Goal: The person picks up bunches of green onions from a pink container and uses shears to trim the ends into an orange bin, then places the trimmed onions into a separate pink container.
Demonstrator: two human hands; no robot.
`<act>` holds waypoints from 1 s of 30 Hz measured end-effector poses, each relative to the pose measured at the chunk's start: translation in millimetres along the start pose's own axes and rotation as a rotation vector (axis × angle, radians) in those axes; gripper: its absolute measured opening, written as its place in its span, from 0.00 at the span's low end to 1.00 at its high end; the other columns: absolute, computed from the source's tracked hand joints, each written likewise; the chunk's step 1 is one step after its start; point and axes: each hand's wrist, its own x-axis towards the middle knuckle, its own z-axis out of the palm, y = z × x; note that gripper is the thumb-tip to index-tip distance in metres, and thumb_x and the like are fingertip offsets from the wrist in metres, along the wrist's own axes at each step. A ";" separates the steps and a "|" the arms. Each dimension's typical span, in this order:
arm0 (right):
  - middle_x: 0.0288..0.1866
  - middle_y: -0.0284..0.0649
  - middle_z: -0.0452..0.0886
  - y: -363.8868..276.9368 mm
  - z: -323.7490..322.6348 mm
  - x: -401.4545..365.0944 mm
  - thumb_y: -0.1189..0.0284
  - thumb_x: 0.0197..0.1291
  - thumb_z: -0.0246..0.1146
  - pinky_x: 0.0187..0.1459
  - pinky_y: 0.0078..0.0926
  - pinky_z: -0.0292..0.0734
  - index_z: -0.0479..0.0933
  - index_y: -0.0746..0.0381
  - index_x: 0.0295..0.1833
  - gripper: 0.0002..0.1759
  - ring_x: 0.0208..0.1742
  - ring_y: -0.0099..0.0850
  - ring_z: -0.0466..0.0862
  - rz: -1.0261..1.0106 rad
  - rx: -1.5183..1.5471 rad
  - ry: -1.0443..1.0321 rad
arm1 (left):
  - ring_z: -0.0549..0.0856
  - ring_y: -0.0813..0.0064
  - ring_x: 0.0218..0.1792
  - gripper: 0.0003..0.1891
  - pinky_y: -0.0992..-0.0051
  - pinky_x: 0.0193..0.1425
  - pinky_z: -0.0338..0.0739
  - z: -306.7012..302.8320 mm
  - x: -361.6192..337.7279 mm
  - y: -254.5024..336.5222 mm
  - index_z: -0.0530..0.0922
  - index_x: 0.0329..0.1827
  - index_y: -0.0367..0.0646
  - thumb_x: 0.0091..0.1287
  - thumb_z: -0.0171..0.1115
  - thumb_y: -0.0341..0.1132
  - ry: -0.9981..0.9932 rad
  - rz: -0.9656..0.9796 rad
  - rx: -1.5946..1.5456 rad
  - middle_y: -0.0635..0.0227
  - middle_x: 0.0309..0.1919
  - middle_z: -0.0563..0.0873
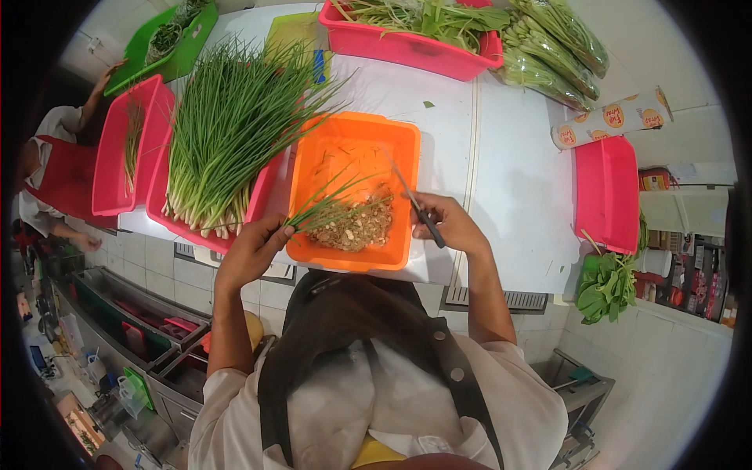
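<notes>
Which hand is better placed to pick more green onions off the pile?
Probably left: the left hand lies beside the pile, though holding stalks; the right hand holds a knife farther off.

**Around the Work: Greens and Trays on the Table**

On the white table [509, 172] a pink plastic tray [159, 184] carried a large heap of long green chives [227, 125]. Just beside it, another pink tray [110, 157] held a few stalks. At the far edge stood a pink tub of greens [407, 48], near clear bags of green stalks [548, 51]. A printed paper packet [611, 117] lay above a flat pink tray [607, 192]. A person in a red apron [55, 164] stood at the left.
</notes>
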 end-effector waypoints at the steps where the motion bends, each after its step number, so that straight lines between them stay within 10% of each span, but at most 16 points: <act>1: 0.36 0.26 0.75 -3.8 0.8 -0.8 0.75 0.51 0.78 0.38 0.17 0.73 0.73 0.62 0.70 0.39 0.35 0.17 0.73 -0.019 0.017 0.111 | 0.66 0.79 0.26 0.14 0.74 0.30 0.64 1.7 1.1 1.6 0.77 0.40 0.35 0.77 0.57 0.39 0.051 0.020 0.054 0.71 0.23 0.70; 4: 0.35 0.26 0.76 -10.6 2.0 -2.7 0.71 0.47 0.80 0.34 0.17 0.68 0.75 0.60 0.69 0.40 0.31 0.17 0.71 -0.090 0.087 0.359 | 0.70 0.70 0.25 0.12 0.69 0.31 0.67 5.3 6.1 2.9 0.78 0.41 0.35 0.76 0.59 0.38 0.200 0.023 0.217 0.60 0.24 0.73; 11: 0.32 0.27 0.74 -26.3 19.1 0.3 0.68 0.45 0.82 0.34 0.20 0.68 0.73 0.59 0.72 0.45 0.30 0.19 0.69 -0.021 -0.185 0.138 | 0.80 0.50 0.31 0.11 0.61 0.36 0.73 24.1 12.6 17.2 0.81 0.44 0.34 0.73 0.62 0.36 0.313 0.132 0.348 0.51 0.30 0.80; 30: 0.29 0.26 0.77 2.2 11.0 2.3 0.69 0.53 0.78 0.39 0.21 0.71 0.76 0.67 0.65 0.34 0.32 0.18 0.72 0.006 0.014 0.135 | 0.83 0.52 0.33 0.10 0.59 0.36 0.76 28.9 6.8 -7.6 0.82 0.48 0.38 0.67 0.66 0.32 0.263 0.294 0.495 0.57 0.31 0.81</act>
